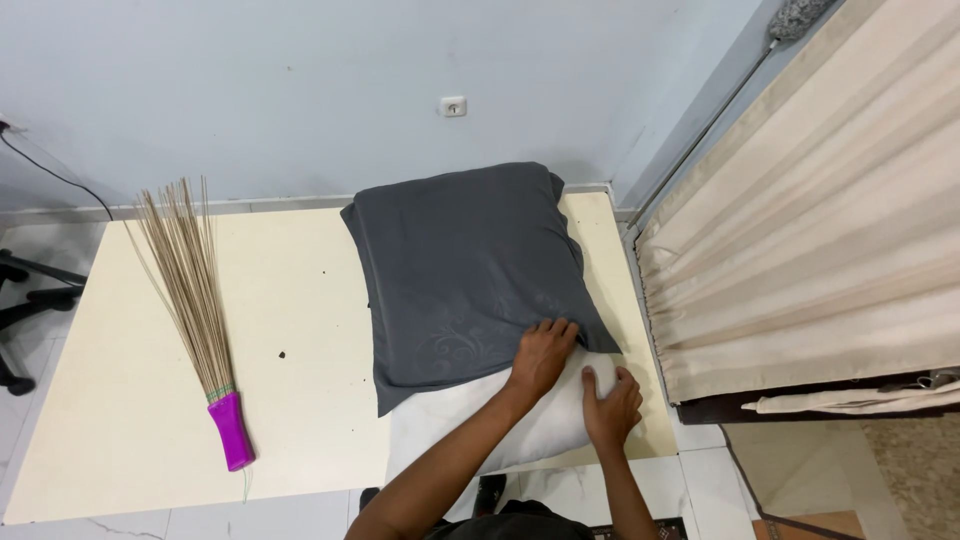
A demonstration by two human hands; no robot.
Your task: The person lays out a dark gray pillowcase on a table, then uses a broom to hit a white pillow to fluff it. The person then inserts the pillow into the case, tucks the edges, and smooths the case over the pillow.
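A dark grey pillowcase (465, 260) covers most of a white pillow (520, 425) lying on a cream floor mat (290, 330). The bare white end of the pillow sticks out toward me. My left hand (542, 358) grips the open hem of the grey case, fingers curled over the fabric edge. My right hand (612, 405) presses flat against the exposed white corner of the pillow, just right of the other hand.
A stick broom (195, 300) with a purple handle lies on the mat to the left. Beige curtains (820, 220) hang at the right. A pale wall with a socket (452, 106) stands behind; chair legs (30, 300) show at far left.
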